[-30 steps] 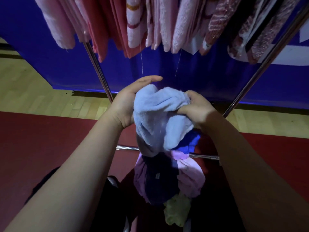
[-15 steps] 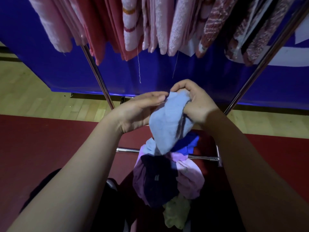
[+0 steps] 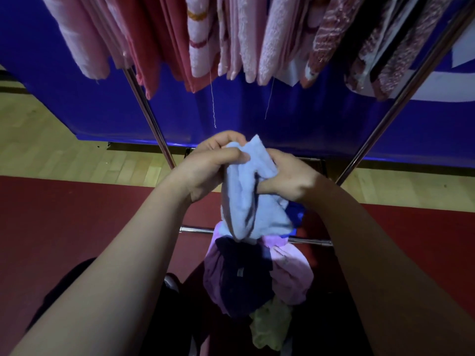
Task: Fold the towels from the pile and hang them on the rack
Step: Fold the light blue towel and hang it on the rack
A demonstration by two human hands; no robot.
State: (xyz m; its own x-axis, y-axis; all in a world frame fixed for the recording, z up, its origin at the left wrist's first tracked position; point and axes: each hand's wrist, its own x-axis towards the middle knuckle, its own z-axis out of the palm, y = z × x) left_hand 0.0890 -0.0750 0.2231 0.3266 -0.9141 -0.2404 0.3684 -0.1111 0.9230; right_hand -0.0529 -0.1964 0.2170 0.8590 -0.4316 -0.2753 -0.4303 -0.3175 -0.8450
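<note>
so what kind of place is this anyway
Likely a sports hall or gym, not a home: pale wooden strip floor, a red floor area in front of it, and a long blue banner behind the metal towel rack.

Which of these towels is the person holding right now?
The light blue towel, gripped by left hand and right hand; pink towels hang on the rack, the rest lie in the pile below.
</note>
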